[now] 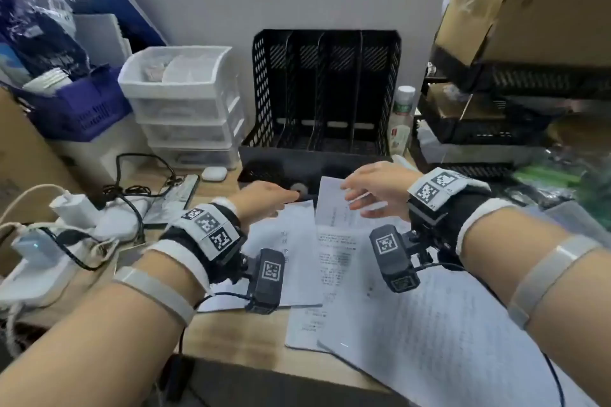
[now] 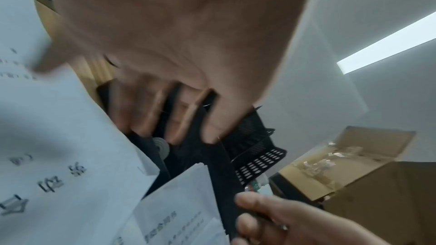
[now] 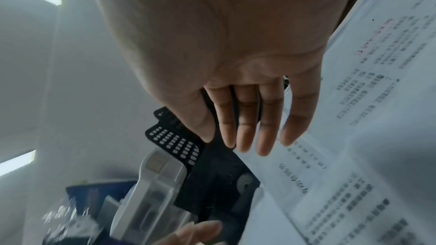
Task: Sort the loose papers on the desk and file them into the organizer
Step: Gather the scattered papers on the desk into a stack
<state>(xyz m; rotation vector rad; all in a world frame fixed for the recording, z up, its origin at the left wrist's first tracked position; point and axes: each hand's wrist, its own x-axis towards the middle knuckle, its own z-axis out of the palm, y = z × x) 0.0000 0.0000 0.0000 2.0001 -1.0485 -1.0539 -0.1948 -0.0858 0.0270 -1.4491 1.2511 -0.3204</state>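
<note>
A black mesh organizer (image 1: 325,92) with several upright slots stands at the back of the desk; a drawer with a round knob (image 1: 299,188) runs along its base. Several printed papers lie overlapping in front of it: a left sheet (image 1: 291,261), a small sheet (image 1: 332,208), a middle sheet (image 1: 337,261) and a large sheet (image 1: 446,340). My left hand (image 1: 281,200) reaches over the left sheet's far edge, fingers (image 2: 169,129) straight, tips near the knob. My right hand (image 1: 360,201) hovers over the small sheet with straight, spread fingers (image 3: 247,137). Neither hand holds anything.
A white drawer unit (image 1: 185,102) and a purple basket (image 1: 76,109) stand left of the organizer. A power strip with chargers and cables (image 1: 66,225), a dark phone (image 1: 175,198) and an earbud case (image 1: 214,173) crowd the left. A bottle (image 1: 401,119), black trays (image 1: 496,129) and a cardboard box (image 1: 512,3) fill the right.
</note>
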